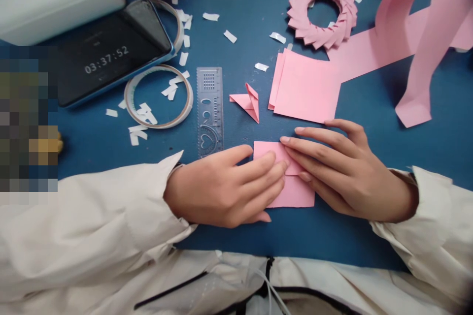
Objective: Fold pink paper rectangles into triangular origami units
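Observation:
A pink paper (295,193) lies on the blue table with its upper part folded down. My left hand (229,182) rests over its left side, fingers stretched out and lying on the fold. From the right, my right hand (343,172) lays its spread fingertips on the paper's right and top edge. Just above sits a stack of pink squares (306,88), one right fingertip close to its lower edge. A small folded pink piece (248,102) lies left of the stack. Beside it is a clear ruler (210,108), its lower end near my left hand.
A phone (114,54) showing 03:37:52 leans by a white box (55,0). Tape rolls (158,96) and white scraps (229,36) lie about. At the upper right are a pink folded ring (322,14) and a long curled pink strip (421,69).

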{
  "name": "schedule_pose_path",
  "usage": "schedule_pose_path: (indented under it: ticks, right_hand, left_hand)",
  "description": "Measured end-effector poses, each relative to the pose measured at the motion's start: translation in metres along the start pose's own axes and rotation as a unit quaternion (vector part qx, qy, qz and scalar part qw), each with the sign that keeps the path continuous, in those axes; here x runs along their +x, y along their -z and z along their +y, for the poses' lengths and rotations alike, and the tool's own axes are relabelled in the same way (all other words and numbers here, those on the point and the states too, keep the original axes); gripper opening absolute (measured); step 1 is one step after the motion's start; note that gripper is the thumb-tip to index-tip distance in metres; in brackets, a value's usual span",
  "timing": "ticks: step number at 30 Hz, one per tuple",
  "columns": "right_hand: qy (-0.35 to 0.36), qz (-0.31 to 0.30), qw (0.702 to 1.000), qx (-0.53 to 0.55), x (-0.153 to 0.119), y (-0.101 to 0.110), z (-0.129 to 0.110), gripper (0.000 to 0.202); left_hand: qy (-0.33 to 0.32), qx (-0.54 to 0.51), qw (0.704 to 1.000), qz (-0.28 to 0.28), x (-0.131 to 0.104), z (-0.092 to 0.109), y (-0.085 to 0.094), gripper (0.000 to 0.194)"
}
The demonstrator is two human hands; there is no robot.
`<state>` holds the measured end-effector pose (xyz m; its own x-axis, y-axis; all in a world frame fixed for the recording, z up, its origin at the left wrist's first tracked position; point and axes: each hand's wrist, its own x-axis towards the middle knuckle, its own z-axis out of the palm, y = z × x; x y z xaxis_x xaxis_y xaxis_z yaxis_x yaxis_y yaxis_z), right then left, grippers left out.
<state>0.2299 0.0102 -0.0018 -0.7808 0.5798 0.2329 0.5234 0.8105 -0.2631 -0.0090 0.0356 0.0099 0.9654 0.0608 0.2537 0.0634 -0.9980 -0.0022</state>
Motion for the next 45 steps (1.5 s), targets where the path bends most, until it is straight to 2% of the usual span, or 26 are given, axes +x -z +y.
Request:
schedule_pose_path:
  ticks: [19,28,34,40,45]
  right_hand:
    - [0.012,-0.010,1.000,-0.017,0.0008,-0.0009,-0.0049,0.023]
    - [0.013,-0.026,0.999,-0.019,0.0002,-0.0007,-0.0072,0.034]
    - [-0.036,0.034,0.998,-0.025,-0.0010,0.0009,-0.0037,0.036]
    - [-0.024,-0.003,0.998,-0.053,0.0015,0.0006,-0.0040,0.038]
    - [0.012,0.031,0.997,-0.067,0.0029,0.0038,-0.0026,0.024]
  left_hand:
    - [0.006,-0.001,1.000,-0.004,0.0013,-0.0003,-0.0003,0.039]
    - [0.007,-0.005,1.000,0.001,0.0005,-0.0002,-0.0018,0.037]
    - [0.006,-0.004,1.000,0.000,0.0008,-0.0002,-0.0004,0.036]
    - [0.006,-0.002,1.000,-0.006,0.0018,-0.0005,0.0001,0.037]
    - [0.009,-0.001,1.000,-0.007,0.0003,0.0000,0.0003,0.036]
